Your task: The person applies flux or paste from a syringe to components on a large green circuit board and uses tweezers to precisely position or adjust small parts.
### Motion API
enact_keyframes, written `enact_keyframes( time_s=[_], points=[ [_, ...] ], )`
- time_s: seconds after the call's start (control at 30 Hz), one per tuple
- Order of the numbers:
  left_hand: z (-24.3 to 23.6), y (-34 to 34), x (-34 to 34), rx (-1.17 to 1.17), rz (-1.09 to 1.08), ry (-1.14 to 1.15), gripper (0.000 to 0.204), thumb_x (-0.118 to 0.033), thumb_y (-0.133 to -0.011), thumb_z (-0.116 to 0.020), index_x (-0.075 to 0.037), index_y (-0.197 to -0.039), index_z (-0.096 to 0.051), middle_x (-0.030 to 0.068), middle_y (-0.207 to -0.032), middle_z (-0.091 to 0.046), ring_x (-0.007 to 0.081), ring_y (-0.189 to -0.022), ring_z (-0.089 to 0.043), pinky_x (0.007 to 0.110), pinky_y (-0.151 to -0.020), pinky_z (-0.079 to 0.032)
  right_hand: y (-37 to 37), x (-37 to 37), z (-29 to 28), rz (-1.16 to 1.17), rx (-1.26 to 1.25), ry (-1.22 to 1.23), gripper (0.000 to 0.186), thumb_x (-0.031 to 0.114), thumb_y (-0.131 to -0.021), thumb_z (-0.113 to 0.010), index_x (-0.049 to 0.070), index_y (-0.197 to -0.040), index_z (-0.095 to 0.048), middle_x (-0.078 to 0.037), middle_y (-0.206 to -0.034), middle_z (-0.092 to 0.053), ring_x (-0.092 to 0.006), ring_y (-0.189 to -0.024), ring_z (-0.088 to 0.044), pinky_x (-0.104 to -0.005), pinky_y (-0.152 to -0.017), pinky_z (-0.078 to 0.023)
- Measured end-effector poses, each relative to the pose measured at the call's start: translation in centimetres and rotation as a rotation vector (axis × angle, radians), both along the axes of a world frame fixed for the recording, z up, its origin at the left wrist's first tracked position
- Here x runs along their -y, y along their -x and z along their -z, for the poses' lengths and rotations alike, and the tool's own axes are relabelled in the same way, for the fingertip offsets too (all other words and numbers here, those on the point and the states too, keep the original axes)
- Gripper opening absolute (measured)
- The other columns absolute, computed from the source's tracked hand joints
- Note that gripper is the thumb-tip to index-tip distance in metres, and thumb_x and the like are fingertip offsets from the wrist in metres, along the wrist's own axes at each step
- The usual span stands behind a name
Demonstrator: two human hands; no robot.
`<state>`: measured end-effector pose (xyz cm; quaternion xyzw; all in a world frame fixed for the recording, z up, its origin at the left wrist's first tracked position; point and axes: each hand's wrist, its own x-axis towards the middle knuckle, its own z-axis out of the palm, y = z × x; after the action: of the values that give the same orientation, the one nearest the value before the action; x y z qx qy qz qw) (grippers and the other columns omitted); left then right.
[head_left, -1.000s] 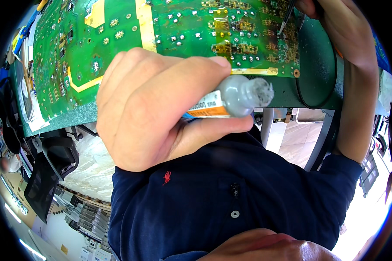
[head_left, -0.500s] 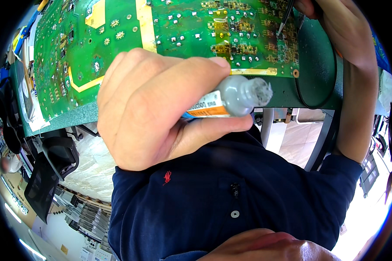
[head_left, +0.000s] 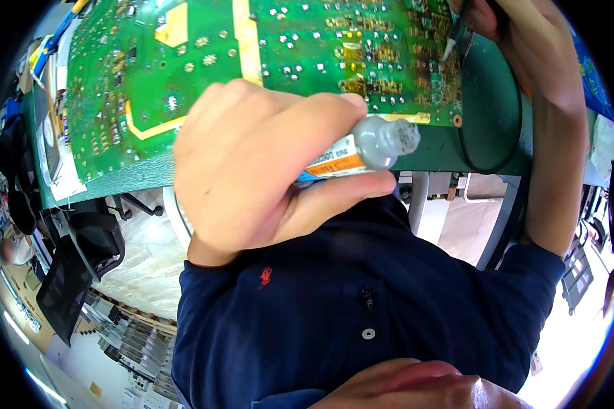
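Note:
My left hand (head_left: 252, 163) is closed around a small greyish translucent bottle (head_left: 378, 143) with a white, orange and blue label. Its narrow neck points right, and the end looks rough and whitish. This hand is in front of the near edge of a large green circuit board (head_left: 205, 82) and hides part of it. At the upper right, the fingers of my right hand (head_left: 484, 20) grip a slim black pen-like tool (head_left: 459, 31) with a pale pointed tip. That tip is over the board's right part, among small components; whether it touches cannot be told.
Under the board lies a green mat (head_left: 488, 102). A black cable (head_left: 462, 143) loops beside the board's right edge. Papers (head_left: 65, 167) lie at the table's left side. A black chair (head_left: 92, 238) stands at the lower left, on a light floor.
The tool's tip has shifted slightly right and down in the picture. My left hand appears a little further right, its bottle neck slightly higher. Both hands keep their holds.

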<state>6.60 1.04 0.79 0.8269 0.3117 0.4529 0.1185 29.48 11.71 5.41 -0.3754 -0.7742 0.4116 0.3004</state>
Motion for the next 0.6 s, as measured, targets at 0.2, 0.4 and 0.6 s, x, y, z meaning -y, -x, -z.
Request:
enact_keyframes(
  time_s=[0.2, 0.4, 0.6],
  points=[
    [0.2, -0.4, 0.1, 0.102, -0.083, -0.027, 0.051, -0.025, -0.063, -0.088, 0.006, -0.096, -0.064, 0.0044, -0.064, -0.056, 0.0127, -0.052, -0.043, 0.024, -0.048, -0.030, 0.9, 1.3, -2.3, -0.104, -0.396, 0.216, 0.046, 0.043, -0.099, -0.043, 0.002, -0.083, -0.054, -0.004, -0.062, -0.056, -0.0054, -0.042, -0.048, -0.0169, -0.043, -0.039],
    [0.5, -0.2, 0.4, 0.101, -0.117, -0.051, 0.049, -0.024, -0.063, -0.087, 0.004, -0.097, -0.064, 0.0041, -0.066, -0.058, 0.0129, -0.052, -0.043, 0.025, -0.047, -0.030, 1.4, 2.7, -1.3, -0.196, -0.365, 0.103, 0.048, 0.046, -0.096, -0.049, 0.000, -0.081, -0.055, -0.007, -0.058, -0.059, -0.0092, -0.044, -0.058, -0.0178, -0.041, -0.043],
    [0.1, -0.4, 0.0, 0.117, -0.095, -0.049, 0.049, -0.025, -0.063, -0.087, 0.003, -0.097, -0.064, 0.0038, -0.068, -0.060, 0.0132, -0.051, -0.044, 0.025, -0.047, -0.031, 0.6, 2.7, -2.1, -0.093, -0.354, 0.254, 0.046, 0.039, -0.099, -0.045, -0.002, -0.081, -0.056, -0.008, -0.057, -0.059, -0.0101, -0.045, -0.057, -0.0182, -0.041, -0.044]
  ],
)
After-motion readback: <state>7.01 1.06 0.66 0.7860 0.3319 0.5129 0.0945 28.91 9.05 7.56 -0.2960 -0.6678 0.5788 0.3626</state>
